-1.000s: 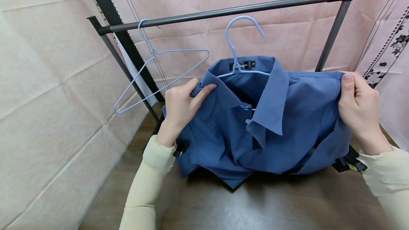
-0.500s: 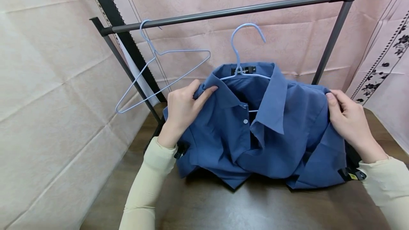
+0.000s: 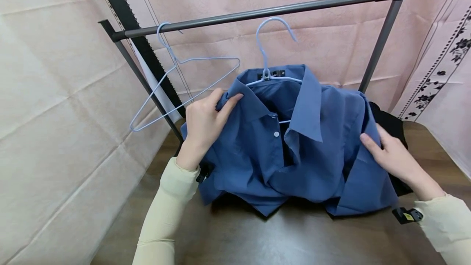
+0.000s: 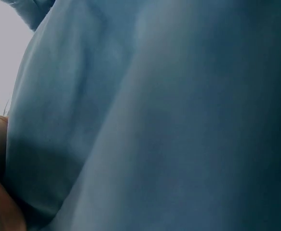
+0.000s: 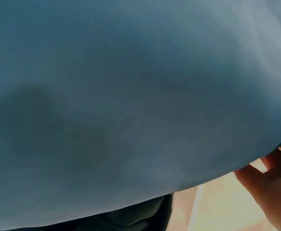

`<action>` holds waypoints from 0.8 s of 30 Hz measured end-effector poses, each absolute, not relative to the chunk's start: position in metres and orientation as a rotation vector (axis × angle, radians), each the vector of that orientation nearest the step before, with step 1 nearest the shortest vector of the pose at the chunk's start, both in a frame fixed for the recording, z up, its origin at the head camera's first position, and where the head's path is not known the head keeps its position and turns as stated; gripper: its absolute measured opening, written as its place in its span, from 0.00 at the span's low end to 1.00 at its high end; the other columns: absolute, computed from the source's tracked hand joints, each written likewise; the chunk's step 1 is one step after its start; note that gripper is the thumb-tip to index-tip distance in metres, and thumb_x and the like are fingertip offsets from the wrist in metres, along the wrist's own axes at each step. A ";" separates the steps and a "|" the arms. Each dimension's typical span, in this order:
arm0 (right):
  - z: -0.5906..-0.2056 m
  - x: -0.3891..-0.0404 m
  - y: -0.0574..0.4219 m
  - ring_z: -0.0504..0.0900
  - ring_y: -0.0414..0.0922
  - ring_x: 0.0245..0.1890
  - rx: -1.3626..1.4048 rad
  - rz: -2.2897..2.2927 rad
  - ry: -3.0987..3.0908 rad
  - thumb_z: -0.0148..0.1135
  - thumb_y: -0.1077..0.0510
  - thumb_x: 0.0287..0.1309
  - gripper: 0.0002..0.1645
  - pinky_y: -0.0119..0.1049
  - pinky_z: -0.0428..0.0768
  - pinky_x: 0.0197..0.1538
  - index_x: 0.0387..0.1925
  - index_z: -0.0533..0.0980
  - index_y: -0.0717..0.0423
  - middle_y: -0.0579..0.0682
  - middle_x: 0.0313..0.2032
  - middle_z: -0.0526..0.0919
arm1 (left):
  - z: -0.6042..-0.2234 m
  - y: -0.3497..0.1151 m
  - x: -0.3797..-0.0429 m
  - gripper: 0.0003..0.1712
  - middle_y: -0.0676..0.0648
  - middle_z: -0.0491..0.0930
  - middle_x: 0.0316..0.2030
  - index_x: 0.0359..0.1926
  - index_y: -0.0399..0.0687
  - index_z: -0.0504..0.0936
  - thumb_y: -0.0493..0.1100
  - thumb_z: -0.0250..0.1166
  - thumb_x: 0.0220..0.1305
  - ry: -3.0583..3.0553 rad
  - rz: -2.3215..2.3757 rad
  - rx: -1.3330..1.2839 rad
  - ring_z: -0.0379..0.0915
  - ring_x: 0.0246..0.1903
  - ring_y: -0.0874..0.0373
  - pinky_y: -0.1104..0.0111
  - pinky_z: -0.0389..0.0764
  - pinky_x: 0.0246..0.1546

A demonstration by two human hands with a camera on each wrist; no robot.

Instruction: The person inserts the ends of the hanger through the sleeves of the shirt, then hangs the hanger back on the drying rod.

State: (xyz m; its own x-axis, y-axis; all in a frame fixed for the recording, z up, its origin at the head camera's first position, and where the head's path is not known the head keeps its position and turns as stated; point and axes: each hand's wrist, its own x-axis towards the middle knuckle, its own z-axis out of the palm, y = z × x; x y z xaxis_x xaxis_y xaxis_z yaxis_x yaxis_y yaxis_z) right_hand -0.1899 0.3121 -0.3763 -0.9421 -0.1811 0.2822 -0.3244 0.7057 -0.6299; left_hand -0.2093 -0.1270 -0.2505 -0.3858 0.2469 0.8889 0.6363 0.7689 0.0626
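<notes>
A blue collared shirt with a white button fills the middle of the head view, a light-blue hanger inside its neck. The hanger's hook stands up out of the collar, its top just below the rack's bar. My left hand pinches the shirt at the collar's left side, thumb in front. My right hand holds the sleeve at the right, thumb over the cloth and fingers behind it. Blue fabric covers most of the left wrist view; in the right wrist view, cloth hides much of that hand.
A dark metal rack bar crosses behind the shirt. Another light-blue hanger hangs from its left end. Black cloth lies behind the right sleeve on the brown wooden table. Pale curtains enclose the left and back.
My right hand has moved from the stretched-out shoulder end down and inward, and the sleeve now drops beside it. The left hand keeps its hold on the collar; shirt and hanger have shifted slightly left.
</notes>
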 end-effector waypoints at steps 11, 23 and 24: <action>-0.422 -0.184 0.302 0.75 0.63 0.59 0.620 1.147 -3.079 0.68 0.44 0.63 0.54 0.55 0.76 0.54 0.72 0.52 0.74 0.72 0.64 0.69 | -0.243 -0.130 -0.211 0.27 0.53 0.52 0.11 0.20 0.47 0.65 0.53 0.68 0.68 -1.957 -0.534 -0.605 0.47 0.08 0.59 0.64 0.50 0.12; -0.438 -0.191 0.274 0.78 0.52 0.50 0.555 1.351 -3.048 0.66 0.43 0.65 0.44 0.46 0.77 0.50 0.65 0.63 0.72 0.63 0.55 0.77 | -0.236 -0.132 -0.218 0.23 0.52 0.56 0.12 0.25 0.44 0.72 0.54 0.62 0.73 -2.016 -0.648 -0.514 0.56 0.10 0.57 0.64 0.56 0.14; -0.436 -0.193 0.270 0.78 0.51 0.48 0.569 1.347 -3.029 0.65 0.43 0.67 0.42 0.44 0.77 0.48 0.64 0.64 0.72 0.61 0.53 0.78 | -0.235 -0.132 -0.219 0.23 0.51 0.57 0.12 0.25 0.45 0.72 0.54 0.61 0.74 -2.023 -0.654 -0.508 0.56 0.10 0.57 0.64 0.56 0.14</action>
State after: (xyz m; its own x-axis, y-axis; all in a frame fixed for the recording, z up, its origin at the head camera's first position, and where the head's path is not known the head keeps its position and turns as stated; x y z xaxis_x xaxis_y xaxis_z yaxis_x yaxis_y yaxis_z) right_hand -0.1930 0.2704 -0.4360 -0.9188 -0.3894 -0.0646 -0.2129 0.6267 -0.7496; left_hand -0.2186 -0.1324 -0.2354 -0.4916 0.0950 0.8656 0.5837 0.7736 0.2467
